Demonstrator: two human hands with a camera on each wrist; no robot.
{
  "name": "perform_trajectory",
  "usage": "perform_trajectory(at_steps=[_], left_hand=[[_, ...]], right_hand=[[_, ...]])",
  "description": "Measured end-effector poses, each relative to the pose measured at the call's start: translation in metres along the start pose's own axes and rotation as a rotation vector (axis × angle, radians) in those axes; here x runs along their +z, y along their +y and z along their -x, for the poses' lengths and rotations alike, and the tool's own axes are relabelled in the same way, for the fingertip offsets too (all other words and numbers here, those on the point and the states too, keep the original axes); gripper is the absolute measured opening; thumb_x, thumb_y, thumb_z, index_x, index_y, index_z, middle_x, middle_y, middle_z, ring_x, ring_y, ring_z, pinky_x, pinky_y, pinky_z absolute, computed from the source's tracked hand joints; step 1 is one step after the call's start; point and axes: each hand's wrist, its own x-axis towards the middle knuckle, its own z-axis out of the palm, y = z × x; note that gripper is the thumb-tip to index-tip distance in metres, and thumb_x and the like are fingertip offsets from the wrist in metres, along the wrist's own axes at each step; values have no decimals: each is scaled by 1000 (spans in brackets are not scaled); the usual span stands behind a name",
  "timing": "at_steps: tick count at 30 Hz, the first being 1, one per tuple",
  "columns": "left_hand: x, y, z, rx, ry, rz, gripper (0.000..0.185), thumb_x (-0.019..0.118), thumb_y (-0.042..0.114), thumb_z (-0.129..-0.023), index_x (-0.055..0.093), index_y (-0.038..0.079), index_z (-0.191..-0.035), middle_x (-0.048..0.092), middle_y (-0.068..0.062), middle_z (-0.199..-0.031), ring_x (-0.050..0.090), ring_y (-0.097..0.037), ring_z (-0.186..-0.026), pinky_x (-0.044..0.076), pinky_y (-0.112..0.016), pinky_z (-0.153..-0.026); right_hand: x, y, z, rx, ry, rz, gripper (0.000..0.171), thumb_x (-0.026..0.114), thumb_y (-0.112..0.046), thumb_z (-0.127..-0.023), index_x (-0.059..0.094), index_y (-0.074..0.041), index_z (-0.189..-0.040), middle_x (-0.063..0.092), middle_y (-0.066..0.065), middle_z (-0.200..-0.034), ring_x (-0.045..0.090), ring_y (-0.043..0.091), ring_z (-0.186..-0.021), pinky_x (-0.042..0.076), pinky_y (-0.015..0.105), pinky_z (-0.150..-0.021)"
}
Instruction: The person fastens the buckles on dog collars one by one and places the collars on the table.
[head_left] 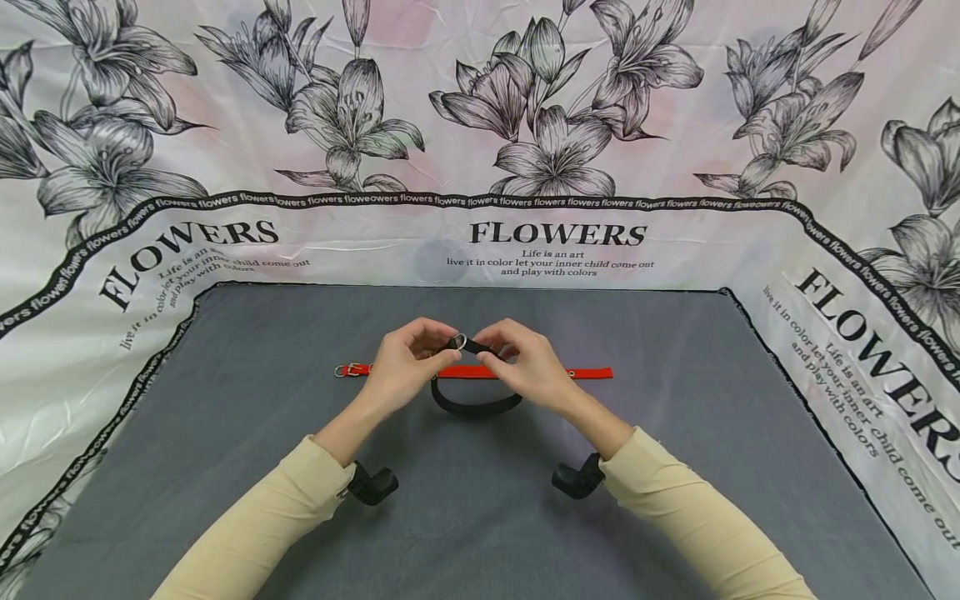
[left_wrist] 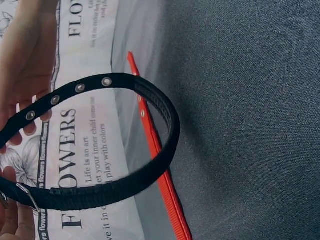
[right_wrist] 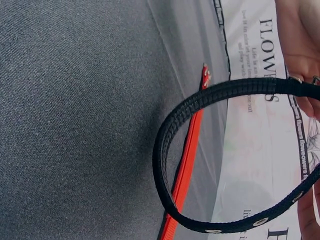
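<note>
Both hands hold a black collar [head_left: 477,409] bent into a loop that hangs below them. The left hand [head_left: 399,367] pinches its buckle end, where a metal ring [head_left: 460,341] shows in the head view. The right hand [head_left: 531,367] grips the other end between thumb and fingers. In the left wrist view, a row of metal eyelets [left_wrist: 80,88] runs along that end, and the buckle [left_wrist: 30,198] sits by the left fingers. A red collar [head_left: 594,373] lies flat and stretched out on the grey cloth behind the loop, partly covered by the hands.
The grey cloth [head_left: 480,517] covers the work surface. Flower-printed white fabric [head_left: 375,242] borders it at the back and sides. Black wrist-worn devices stick out under both cuffs, the left one [head_left: 373,483] and the right one [head_left: 577,477].
</note>
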Motion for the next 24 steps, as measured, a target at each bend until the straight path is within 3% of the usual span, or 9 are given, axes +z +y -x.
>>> perform_trajectory(at_steps=[7, 15, 24], left_hand=[[2, -1, 0, 2, -17, -55, 23, 70, 20, -82, 64, 19, -104, 63, 0, -100, 62, -15, -86, 52, -32, -74], [4, 0, 0, -11, -13, -43, 21, 72, 18, -81, 62, 15, -99, 62, -1, -98, 61, -14, -90, 51, -29, -80], [5, -1, 1, 31, 9, -66, 15, 67, 21, -85, 64, 16, -99, 65, -1, -95, 63, -15, -79, 53, -31, -69]], right_hand=[[1, -2, 0, -5, 2, -26, 17, 67, -14, -85, 64, -15, -102, 61, -4, -94, 54, 8, -80, 50, 28, -72], [4, -4, -1, 25, 8, -46, 15, 66, -15, -86, 63, -13, -100, 63, -2, -93, 56, 10, -77, 51, 32, -72], [4, -4, -1, 45, 12, -39, 15, 66, -14, -85, 61, -14, -99, 64, -3, -90, 56, 8, -76, 51, 33, -72]])
